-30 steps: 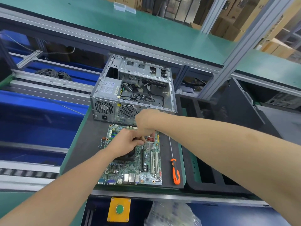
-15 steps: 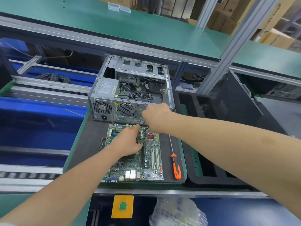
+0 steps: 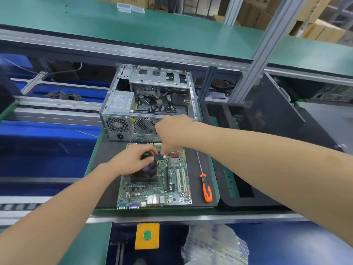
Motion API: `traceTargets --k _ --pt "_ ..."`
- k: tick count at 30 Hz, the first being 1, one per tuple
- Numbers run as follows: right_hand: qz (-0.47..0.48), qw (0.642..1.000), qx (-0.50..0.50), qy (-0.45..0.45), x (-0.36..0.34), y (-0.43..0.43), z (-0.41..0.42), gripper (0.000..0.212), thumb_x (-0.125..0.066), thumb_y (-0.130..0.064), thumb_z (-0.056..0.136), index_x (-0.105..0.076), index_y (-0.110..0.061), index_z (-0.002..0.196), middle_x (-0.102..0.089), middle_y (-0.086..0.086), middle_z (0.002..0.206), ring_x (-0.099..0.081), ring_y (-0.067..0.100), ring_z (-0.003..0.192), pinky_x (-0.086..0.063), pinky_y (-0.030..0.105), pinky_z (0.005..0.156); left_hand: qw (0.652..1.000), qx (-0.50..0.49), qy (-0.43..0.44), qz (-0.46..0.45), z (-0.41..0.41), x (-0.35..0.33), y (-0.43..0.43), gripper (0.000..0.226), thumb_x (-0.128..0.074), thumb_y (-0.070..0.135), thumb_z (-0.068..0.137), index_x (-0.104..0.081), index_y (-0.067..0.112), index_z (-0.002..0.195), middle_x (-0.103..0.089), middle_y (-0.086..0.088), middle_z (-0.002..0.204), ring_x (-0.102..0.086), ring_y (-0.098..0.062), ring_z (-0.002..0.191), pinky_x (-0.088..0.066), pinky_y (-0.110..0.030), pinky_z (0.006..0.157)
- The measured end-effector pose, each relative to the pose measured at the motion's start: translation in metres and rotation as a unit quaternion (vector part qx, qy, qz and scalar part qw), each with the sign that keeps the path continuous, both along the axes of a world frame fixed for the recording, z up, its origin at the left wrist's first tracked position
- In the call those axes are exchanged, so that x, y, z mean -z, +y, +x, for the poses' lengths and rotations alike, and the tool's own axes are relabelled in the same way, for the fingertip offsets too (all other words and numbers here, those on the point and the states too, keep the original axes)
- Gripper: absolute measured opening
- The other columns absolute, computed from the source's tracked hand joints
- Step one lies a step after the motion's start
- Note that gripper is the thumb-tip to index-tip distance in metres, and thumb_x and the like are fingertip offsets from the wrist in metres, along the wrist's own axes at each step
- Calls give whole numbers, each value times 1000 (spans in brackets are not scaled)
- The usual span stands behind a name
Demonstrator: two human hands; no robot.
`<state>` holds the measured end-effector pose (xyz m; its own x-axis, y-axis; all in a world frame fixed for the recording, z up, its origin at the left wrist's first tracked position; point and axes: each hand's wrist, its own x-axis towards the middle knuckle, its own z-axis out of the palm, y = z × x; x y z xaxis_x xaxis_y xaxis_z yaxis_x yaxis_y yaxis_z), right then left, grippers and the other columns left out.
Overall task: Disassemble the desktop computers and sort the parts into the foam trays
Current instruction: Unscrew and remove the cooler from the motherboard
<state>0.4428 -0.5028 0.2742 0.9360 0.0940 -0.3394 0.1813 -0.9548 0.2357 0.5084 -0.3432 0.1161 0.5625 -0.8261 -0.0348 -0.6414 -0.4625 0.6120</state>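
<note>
Left hand (image 3: 133,161) and right hand (image 3: 172,131) working at motherboard (image 3: 172,190) far edge; grips blurred, cannot tell. Release any latches first, pull straight up.

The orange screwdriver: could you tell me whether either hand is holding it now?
No, the orange screwdriver lies on the dark mat right of the motherboard, apart from the left hand and right hand.

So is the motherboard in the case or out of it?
Out. The motherboard lies flat on the dark mat, in front of the open case.
</note>
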Motion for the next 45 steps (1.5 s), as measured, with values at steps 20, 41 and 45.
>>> traceTargets --k 20,41,45 --pt "35 997 -55 33 24 96 22 25 -61 -21 86 -49 -14 64 -51 0 67 -48 18 54 -36 27 46 970 -167 104 -142 -34 48 89 33 -88 24 80 -68 49 86 -65 29 102 -62 5 95 -44 -8 84" --pt "37 997 -46 52 25 98 29 31 -59 -25 90 -46 -14 65 -50 0 68 -48 18 57 -36 27 48 959 -158 155 -175 -22 59 88 27 -91 23 77 -76 45 81 -65 26 111 -64 -2 104 -54 -31 94" --pt "17 997 -50 51 28 99 26 27 -59 -25 91 -44 -16 69 -48 0 74 -50 18 60 -34 28 47 960 -156 155 -175 -22 60 87 26 -91 21 76 -78 43 83 -66 24 113 -65 -4 105 -56 -33 92"
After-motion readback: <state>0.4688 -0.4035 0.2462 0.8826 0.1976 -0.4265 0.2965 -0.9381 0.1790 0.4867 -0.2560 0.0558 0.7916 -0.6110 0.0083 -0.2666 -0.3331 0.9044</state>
